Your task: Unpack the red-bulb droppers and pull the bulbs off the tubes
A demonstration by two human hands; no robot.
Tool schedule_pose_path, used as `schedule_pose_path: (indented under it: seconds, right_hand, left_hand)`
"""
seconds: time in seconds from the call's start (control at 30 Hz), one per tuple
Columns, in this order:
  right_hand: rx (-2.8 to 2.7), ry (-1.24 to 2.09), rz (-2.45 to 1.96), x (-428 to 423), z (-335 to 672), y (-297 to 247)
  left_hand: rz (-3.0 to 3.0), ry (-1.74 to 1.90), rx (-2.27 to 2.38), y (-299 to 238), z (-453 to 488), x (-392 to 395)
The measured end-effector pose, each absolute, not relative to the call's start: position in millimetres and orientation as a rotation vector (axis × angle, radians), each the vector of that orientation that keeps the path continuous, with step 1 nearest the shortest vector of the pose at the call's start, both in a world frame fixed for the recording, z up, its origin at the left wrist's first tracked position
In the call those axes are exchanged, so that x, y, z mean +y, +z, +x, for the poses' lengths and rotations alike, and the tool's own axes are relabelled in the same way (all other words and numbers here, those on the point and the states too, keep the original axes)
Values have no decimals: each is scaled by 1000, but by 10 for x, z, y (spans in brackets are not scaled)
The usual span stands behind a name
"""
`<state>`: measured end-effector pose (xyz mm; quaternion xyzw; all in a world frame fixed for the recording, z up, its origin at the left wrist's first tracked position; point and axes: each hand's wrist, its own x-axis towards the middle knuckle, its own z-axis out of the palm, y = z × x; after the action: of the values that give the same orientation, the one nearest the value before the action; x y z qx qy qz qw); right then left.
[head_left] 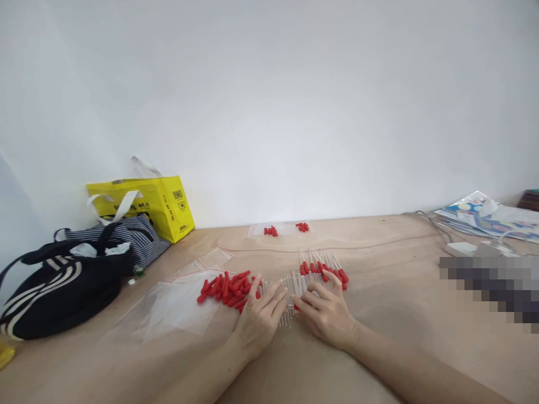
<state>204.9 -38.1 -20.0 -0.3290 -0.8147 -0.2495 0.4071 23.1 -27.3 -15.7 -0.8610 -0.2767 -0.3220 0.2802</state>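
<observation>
My left hand (261, 317) rests on the table with its fingers spread, touching a heap of clear thin tubes (290, 289). A pile of small red caps (227, 287) lies just left of that hand. My right hand (326, 311) lies beside it, fingers apart, fingertips on the same clear tubes. Beyond my right hand sits a fan of clear tubes fitted with red caps (322, 269). Neither hand visibly grips anything.
Empty clear zip bags (177, 306) lie at the left. A filled bag with red caps (280, 229) sits near the wall. A black striped bag (59, 292), a striped pouch and a yellow bag (158, 205) stand far left. Papers and cables (484, 221) lie at the right.
</observation>
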Motion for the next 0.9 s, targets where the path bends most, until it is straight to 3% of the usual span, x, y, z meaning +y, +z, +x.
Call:
schedule_pose_path:
  seconds: [0.2,0.37,0.7,0.9]
  right_hand:
    - [-2075,-701,-825,-382,2144,-185]
    - [-1904,-655,-1135,-328,2591,-186]
    - [-2020,-200,-1224,-166,2584,-352]
    - [-2001,-146,-1398,-168,2618,-375]
  left_hand:
    - [-2362,-924,-739,-100,121,-288]
    - [-2228,-934,-987,48,-215,-243]
    - [-2184,-855,-1264,151,-365,-120]
    - [-2300,-957,-1665,230,-412,-120]
